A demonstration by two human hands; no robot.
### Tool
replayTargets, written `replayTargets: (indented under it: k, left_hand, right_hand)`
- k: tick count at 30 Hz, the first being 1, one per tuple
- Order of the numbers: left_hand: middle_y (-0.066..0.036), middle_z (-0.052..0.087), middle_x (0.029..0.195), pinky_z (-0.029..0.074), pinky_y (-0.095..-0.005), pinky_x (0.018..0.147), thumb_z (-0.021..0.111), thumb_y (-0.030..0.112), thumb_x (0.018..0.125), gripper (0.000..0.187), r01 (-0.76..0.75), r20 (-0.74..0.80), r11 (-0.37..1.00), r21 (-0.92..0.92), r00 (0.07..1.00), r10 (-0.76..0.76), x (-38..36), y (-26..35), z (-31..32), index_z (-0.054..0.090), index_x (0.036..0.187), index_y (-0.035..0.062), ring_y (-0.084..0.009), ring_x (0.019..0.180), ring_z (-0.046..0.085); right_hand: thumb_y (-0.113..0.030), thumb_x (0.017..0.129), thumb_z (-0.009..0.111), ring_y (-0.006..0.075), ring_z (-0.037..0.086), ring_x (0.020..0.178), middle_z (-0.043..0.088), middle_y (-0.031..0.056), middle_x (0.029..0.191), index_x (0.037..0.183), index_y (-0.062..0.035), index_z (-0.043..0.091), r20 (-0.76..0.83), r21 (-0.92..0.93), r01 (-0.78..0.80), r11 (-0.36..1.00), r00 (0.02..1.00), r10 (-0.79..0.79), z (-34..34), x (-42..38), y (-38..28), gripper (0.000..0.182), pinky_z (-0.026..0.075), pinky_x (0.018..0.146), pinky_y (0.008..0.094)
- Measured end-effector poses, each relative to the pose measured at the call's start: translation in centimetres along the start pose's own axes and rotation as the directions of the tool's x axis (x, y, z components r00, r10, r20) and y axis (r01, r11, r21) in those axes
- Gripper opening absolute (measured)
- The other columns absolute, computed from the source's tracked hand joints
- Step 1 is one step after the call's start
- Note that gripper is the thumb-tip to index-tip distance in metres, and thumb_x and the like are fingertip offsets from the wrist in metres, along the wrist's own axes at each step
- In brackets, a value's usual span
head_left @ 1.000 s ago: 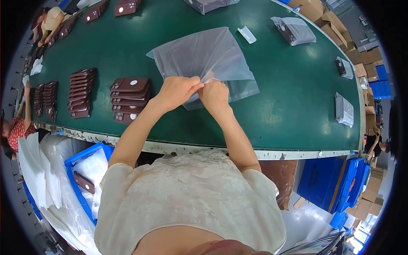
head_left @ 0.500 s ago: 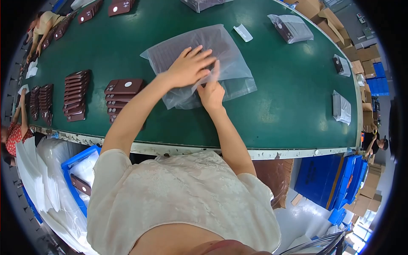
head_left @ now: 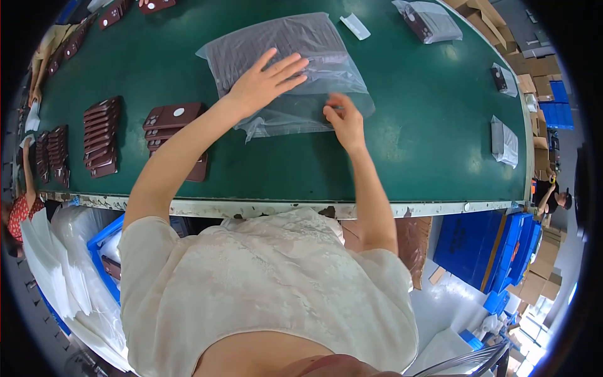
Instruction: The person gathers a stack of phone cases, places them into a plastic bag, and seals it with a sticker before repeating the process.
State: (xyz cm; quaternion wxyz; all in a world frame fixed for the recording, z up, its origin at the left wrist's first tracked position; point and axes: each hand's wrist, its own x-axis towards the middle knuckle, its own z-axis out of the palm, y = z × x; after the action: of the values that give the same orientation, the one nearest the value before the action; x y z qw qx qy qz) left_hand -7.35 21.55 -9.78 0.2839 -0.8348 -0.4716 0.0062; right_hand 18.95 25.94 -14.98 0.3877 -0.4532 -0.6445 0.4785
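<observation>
A translucent plastic bag (head_left: 342, 60) lies on the green table, with a block of dark, ridged items showing through it. Fingers spread, my left hand (head_left: 267, 83) rests flat on the bag. My right hand (head_left: 347, 120) is at the near right part of the bag, on its loose, clear end; its fingers are curled in toward the thumb at the film, and the fingertips are partly blurred. Left of my forearm are stacked brown phone cases (head_left: 174, 116) with camera cutouts and a white round mark, partly hidden by the arm.
More brown cases (head_left: 102, 137) stand in rows to the left. A white strip (head_left: 355, 27) and bagged packs (head_left: 433, 24) lie beyond and to the right. Co-workers' arms (head_left: 39, 69) reach in at the left. Blue crates (head_left: 468, 251) stand below the table's near edge (head_left: 433, 207).
My right hand has moved right, its pointing finger now curled. My left hand has shifted slightly left with fingers spread wider. The bag sits higher and flatter in view.
</observation>
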Motion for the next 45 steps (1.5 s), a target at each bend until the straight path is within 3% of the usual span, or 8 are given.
replayTargets:
  k: [6,18,23,26,30,32,38,45]
  left_hand:
    - [-0.006,0.025,0.164,0.014,-0.0395,0.125,0.047,0.017,0.096,0.061,-0.148,0.191,0.931,0.333,0.978,0.087,-1.9,3.8,2.8,0.033,0.153,0.0068,-0.0201,0.15,0.024]
    - [-0.013,0.031,0.159,0.017,-0.0355,0.124,0.046,0.007,0.093,0.062,-0.071,0.174,0.944,-0.321,0.976,0.133,-3.7,1.6,2.7,0.03,0.153,0.0016,-0.023,0.15,0.025]
    - [-0.013,0.03,0.16,0.023,-0.0363,0.122,0.05,-0.001,0.09,0.066,0.04,0.329,0.875,-0.482,0.934,0.138,-4.2,-0.8,2.5,0.031,0.153,0.0057,-0.0246,0.15,0.024]
    - [-0.013,0.034,0.158,0.031,-0.038,0.119,0.052,-0.004,0.087,0.068,0.107,0.306,0.793,-0.599,0.946,0.104,-3.3,-2.5,3.0,0.034,0.151,0.0068,-0.0266,0.148,0.029]
    - [-0.013,0.044,0.149,0.043,-0.04,0.108,0.053,-0.002,0.087,0.062,0.365,0.382,0.608,-0.705,0.918,-0.109,-1.0,-1.7,1.5,0.041,0.147,0.0062,-0.0286,0.137,0.044]
    - [-0.013,0.048,0.142,0.046,-0.0398,0.101,0.053,-0.001,0.087,0.058,0.362,0.406,0.72,-0.593,0.906,-0.121,-0.7,-1.0,1.3,0.045,0.144,0.0059,-0.0287,0.128,0.05]
    - [-0.011,0.051,0.136,0.048,-0.037,0.098,0.054,-0.001,0.086,0.054,0.254,0.218,0.907,-0.335,0.958,-0.187,-1.9,0.2,2.8,0.051,0.139,0.0065,-0.0282,0.117,0.055]
    - [-0.014,0.057,0.131,0.044,-0.0409,0.104,0.047,-0.012,0.08,0.056,0.355,0.231,0.555,-0.752,0.931,-0.283,-4.7,-3.1,0.2,0.056,0.132,0.0051,-0.0324,0.124,0.053]
  right_hand:
    - [0.001,0.086,0.066,0.0313,0.066,0.084,0.064,0.009,0.097,0.096,-0.0058,0.064,0.606,-0.44,0.635,0.636,0.732,-0.311,-3.0,0.4,-3.4,0.013,0.054,0.072,0.0401]
    - [-0.012,0.085,0.065,0.0273,0.061,0.076,0.059,0.0091,0.083,0.085,-0.0061,0.059,0.759,-0.4,0.636,0.66,0.633,-0.15,-3.8,-1.6,-3.9,0.009,0.048,0.064,0.0394]
    - [-0.004,0.077,0.062,0.0128,0.05,0.062,0.054,0.0004,0.07,0.077,-0.0088,0.06,0.101,0.401,0.072,0.913,0.987,-0.122,-19.3,-15.0,-6.6,0.005,0.04,0.057,0.0249]
    - [-0.011,0.082,0.066,0.0095,0.057,0.059,0.062,0.0025,0.067,0.084,-0.0052,0.061,-0.121,-0.374,-0.636,0.675,0.755,0.644,-25.6,-22.3,0.8,0.007,0.041,0.053,0.0248]
    - [-0.014,0.085,0.068,0.0187,0.064,0.064,0.066,0.0078,0.071,0.086,-0.0023,0.061,-0.337,-0.613,-0.674,0.411,0.694,0.636,-24.6,-23.0,0.1,0.014,0.047,0.055,0.0325]
    - [-0.012,0.087,0.068,0.0306,0.066,0.071,0.067,0.012,0.074,0.098,-0.0017,0.063,-0.192,-0.929,-0.223,0.296,0.973,0.129,-20.9,-18.3,-1.7,0.016,0.052,0.064,0.0401]
    - [-0.002,0.077,0.077,0.0385,0.053,0.124,0.063,0.015,0.124,0.128,-0.0116,0.058,0.285,-0.658,0.584,0.475,0.778,-0.561,-7.6,-0.8,-5.5,0.055,0.047,0.103,0.0421]
    - [-0.01,0.094,0.066,0.0256,0.06,0.115,0.069,0.0109,0.11,0.107,-0.0066,0.06,0.125,0.121,0.509,0.852,0.844,-0.521,-5.1,9.2,-2.6,0.015,0.045,0.101,0.036]
